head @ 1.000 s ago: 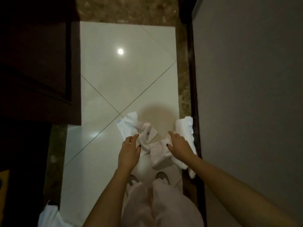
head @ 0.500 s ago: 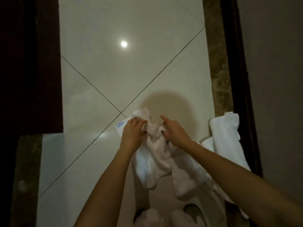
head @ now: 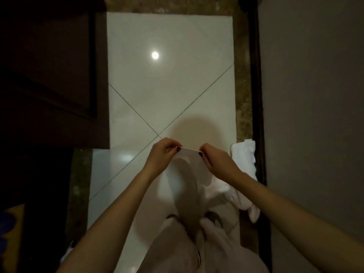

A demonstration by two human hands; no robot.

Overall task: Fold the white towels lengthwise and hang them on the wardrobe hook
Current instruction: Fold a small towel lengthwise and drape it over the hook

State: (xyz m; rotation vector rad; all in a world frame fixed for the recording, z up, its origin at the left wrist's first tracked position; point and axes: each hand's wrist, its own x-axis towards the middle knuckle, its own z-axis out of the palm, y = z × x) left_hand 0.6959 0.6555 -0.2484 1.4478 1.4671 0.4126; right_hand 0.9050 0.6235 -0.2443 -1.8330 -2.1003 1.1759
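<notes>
A glossy white tiled floor [head: 167, 91] with thin diagonal joints lies open ahead of the towel [head: 189, 174], a round lamp glare on it. Left of the towel the open floor ends at a dark wooden door [head: 49, 75]. To the right run a mottled stone strip [head: 241, 95] and a plain grey wall [head: 315, 115]. The towel hangs with its long axis down toward the person's feet, its short top edge pulled level and taut. The left hand [head: 163, 154] pinches one top corner, the right hand [head: 214, 160] the other. A second towel [head: 244, 160], soft and crumpled, lies on the floor just right of the held one, along the strip.
</notes>
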